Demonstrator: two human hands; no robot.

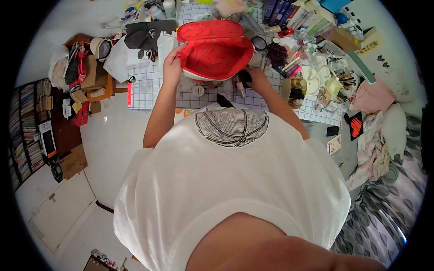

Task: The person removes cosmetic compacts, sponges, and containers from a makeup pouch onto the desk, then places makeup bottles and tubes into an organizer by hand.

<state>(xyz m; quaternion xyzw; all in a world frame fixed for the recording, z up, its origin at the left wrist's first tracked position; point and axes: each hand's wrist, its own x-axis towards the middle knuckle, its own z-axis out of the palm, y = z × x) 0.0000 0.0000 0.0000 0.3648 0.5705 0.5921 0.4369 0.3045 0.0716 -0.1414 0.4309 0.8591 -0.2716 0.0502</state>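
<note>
Clock centre: the red-lined pouch (214, 58), lying unzipped on the bench (143, 97), in front of the white shirt (233, 176); twelve is the far side.
Pouch: mouth gaping, its upper flap folded back toward twelve, the patterned red lining showing, a pale outer edge along six.
Left grip (172, 65): at eight o'clock, closed narrowly over the pouch's edge, the thumb against the lining and the other fingers partly hidden.
Right grip (259, 81): at four o'clock, fingers bent low over the bench, touching a black item (245, 78); whether they have closed round it I cannot tell.
Beneath the pouch: a small round jar (199, 91) between six and seven; a pink-and-clear tube (239, 86) at five, near the black item.
Three o'clock: a round black compact (259, 43), then a dark purple bunched piece (276, 55).
Four o'clock, past the right grip: a tan organizer (286, 92) holding small things.
Two o'clock: a row of books (282, 16).
Nine o'clock: a dark grey cloth (142, 35) near the bench's edge.
</note>
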